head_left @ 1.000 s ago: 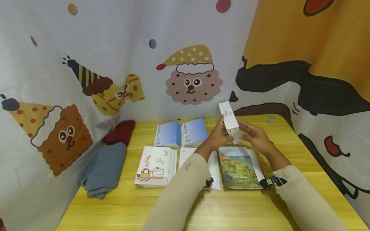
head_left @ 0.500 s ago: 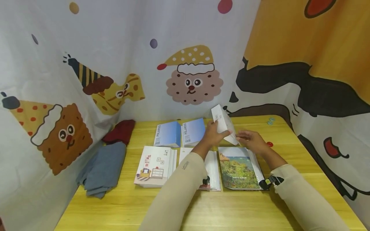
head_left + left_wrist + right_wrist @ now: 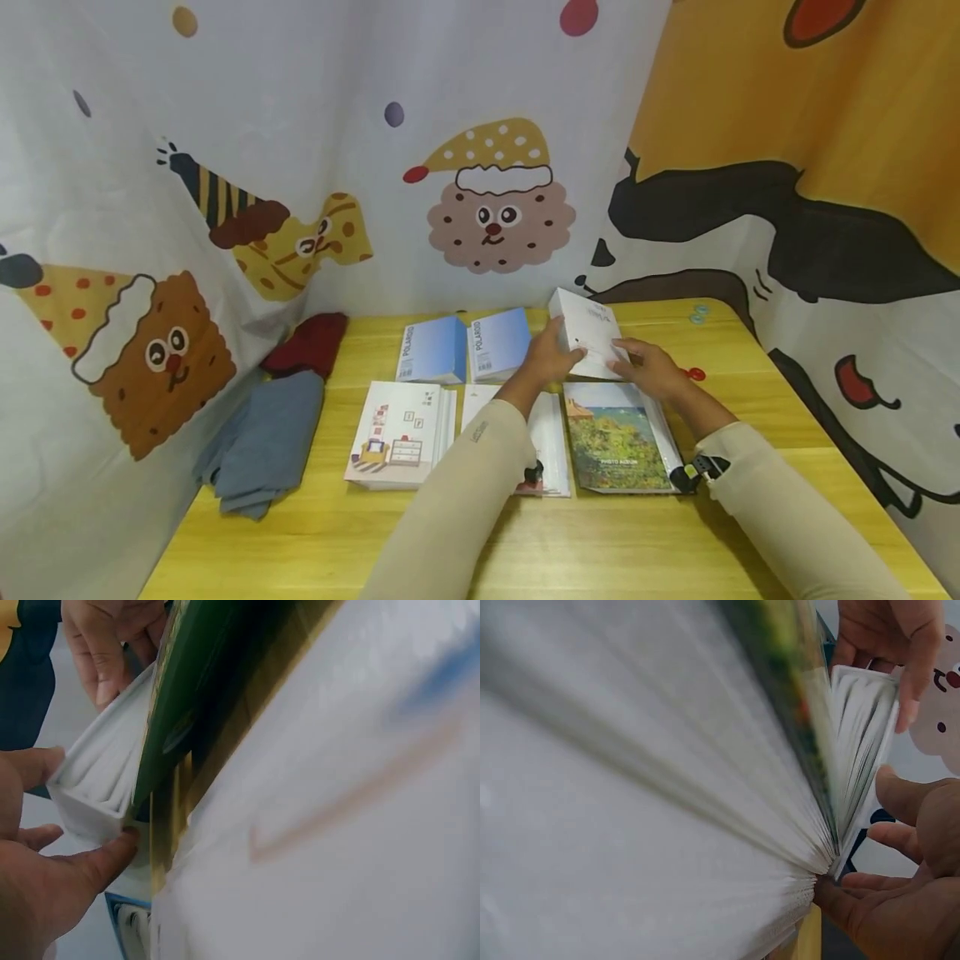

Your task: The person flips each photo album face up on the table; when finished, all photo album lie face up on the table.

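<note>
A small white photo album [image 3: 588, 325] is held by both hands at the back right of the table, cover tilted up toward the head camera. My left hand [image 3: 551, 357] grips its left side, thumb over the cover's near edge. My right hand [image 3: 654, 367] pinches its near right corner. In the left wrist view, the white album [image 3: 96, 814] shows its page edges between my left hand [image 3: 52, 877] and right hand [image 3: 112, 641]. Just in front lies an album with a landscape cover [image 3: 622, 446]. Whether the held album touches the table is hidden.
Two blue Polaroid albums [image 3: 431, 350] stand left of the hands. A white album with a room drawing [image 3: 397, 433] lies front left; another white album [image 3: 555, 442] is partly under the left sleeve. Folded grey cloth [image 3: 262, 442], red cloth [image 3: 307, 343], red rings [image 3: 696, 374] and teal rings [image 3: 699, 314] lie around.
The white album has turned from spine-up to cover-up and come lower. My right hand has moved in to its near right corner. The other albums have stayed in place.
</note>
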{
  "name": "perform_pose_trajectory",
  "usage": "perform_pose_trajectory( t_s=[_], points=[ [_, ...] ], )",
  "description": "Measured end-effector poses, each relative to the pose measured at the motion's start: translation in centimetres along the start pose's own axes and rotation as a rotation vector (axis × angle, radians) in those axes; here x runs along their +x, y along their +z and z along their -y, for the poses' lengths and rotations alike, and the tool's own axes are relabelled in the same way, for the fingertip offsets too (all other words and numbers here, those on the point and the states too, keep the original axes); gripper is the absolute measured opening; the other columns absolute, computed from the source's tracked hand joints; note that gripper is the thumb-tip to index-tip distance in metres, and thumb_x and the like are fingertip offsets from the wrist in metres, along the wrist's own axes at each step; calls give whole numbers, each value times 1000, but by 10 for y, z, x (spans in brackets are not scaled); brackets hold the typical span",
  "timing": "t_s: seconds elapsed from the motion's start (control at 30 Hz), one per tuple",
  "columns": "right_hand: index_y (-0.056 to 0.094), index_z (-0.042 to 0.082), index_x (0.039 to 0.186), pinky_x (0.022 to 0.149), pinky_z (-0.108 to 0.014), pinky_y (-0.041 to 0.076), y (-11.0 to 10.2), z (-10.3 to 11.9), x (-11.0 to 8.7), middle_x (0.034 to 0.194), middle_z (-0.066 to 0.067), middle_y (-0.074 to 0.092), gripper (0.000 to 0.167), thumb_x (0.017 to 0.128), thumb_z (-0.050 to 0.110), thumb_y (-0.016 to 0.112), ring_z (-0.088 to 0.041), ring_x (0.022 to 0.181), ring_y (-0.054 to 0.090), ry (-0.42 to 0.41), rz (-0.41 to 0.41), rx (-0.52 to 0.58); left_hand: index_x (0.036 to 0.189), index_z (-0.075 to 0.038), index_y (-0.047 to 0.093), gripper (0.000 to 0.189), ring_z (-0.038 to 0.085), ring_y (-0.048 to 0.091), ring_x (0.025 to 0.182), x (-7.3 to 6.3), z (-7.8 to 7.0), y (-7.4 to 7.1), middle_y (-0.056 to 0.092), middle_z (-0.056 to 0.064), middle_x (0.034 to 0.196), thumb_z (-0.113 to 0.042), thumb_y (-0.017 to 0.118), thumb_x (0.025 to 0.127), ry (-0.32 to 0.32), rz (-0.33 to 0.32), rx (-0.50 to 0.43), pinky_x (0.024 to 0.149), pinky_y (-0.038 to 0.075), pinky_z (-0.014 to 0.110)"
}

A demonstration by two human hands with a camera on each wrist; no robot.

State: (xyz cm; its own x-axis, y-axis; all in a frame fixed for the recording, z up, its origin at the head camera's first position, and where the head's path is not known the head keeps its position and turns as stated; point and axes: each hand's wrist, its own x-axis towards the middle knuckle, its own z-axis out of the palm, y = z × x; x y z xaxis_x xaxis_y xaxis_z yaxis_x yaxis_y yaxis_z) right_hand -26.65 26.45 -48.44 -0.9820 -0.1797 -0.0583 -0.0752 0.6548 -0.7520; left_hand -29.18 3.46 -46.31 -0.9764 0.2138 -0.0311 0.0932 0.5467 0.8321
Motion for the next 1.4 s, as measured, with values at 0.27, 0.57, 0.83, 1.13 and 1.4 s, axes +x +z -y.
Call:
perform_pose_trajectory(
  t_s=[0.27, 0.57, 0.83, 1.13, 1.4],
  points=[
    [45, 2, 165, 121, -70, 43, 3, 3, 2, 175, -33, 26, 66, 109, 28, 69, -62, 155, 35, 18, -1, -71, 175, -24, 29, 72, 30, 36, 166, 5, 11, 4, 36, 7, 179, -21, 64, 111, 8, 108, 48, 135, 34, 50],
    [50, -3, 160, 125, -70, 38, 4, 4, 7, 170, -35, 35, 62, 108, 24, 70, -60, 155, 39, -34, -22, -171, 174, -26, 31, 71, 28, 34, 167, 5, 18, 3, 34, 3, 180, -25, 64, 112, -7, 134, 56, 135, 32, 50],
    [44, 0, 165, 126, -71, 35, 0, 10, 6, 175, -33, 27, 67, 110, 31, 66, -60, 158, 34, -28, 43, -202, 175, -17, 28, 75, 32, 33, 167, -6, 14, -9, 33, 8, 181, -32, 65, 111, 13, 169, 48, 136, 30, 51],
    [42, -1, 166, 127, -78, 26, 3, 39, 4, 176, -37, 22, 73, 108, 35, 69, -62, 161, 23, -111, 70, -191, 173, -27, 33, 73, 35, 35, 166, -29, 5, -53, 33, 6, 181, -40, 67, 109, 88, 258, 21, 132, 35, 62],
    [40, 1, 168, 123, -76, 36, 30, 72, 17, 176, -35, 24, 69, 110, 30, 66, -59, 160, 30, -208, 117, -124, 172, -21, 36, 75, 41, 36, 164, -29, 27, -95, 34, 10, 180, -41, 69, 108, 69, 151, 7, 131, 34, 64]
  ],
)
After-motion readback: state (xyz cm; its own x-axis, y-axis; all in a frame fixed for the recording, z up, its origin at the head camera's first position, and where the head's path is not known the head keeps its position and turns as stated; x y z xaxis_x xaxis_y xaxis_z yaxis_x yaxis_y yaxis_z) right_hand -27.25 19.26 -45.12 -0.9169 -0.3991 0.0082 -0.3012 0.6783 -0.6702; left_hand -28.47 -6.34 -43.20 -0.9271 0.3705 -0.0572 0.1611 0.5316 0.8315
